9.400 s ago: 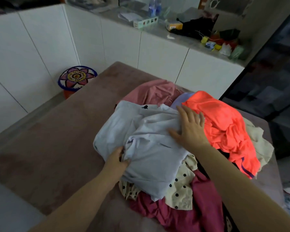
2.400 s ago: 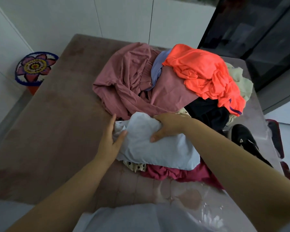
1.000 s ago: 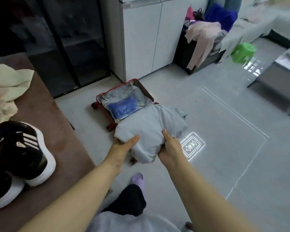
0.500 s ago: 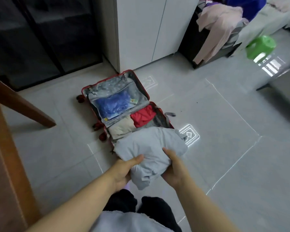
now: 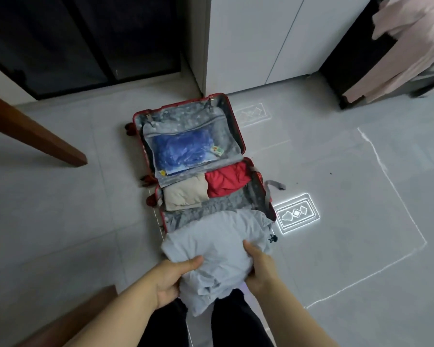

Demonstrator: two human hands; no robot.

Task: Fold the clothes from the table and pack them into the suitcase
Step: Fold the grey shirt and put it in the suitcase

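Observation:
A folded pale grey garment (image 5: 216, 246) hangs between both hands above the near end of the open red suitcase (image 5: 237, 126) on the floor. My left hand (image 5: 171, 279) grips its left side, thumb on top. On its right side my right hand (image 5: 259, 267) grips it too. The suitcase's near half holds a folded beige garment (image 5: 186, 195) and a red one (image 5: 226, 180). Its far half has a mesh pocket with a blue bag (image 5: 182, 151). The grey garment hides the suitcase's near edge.
A brown table leg (image 5: 35, 136) slants in from the left, and a table edge (image 5: 68, 314) shows at the bottom left. White cabinets (image 5: 256, 41) stand behind the suitcase. Pink clothing (image 5: 406, 51) hangs over a dark rack at the right. Grey tiled floor surrounds the suitcase.
I have turned from the table's clothes pile to the floor, carrying the grey garment. Over the last second it has moved closer to and lower over the suitcase's near half.

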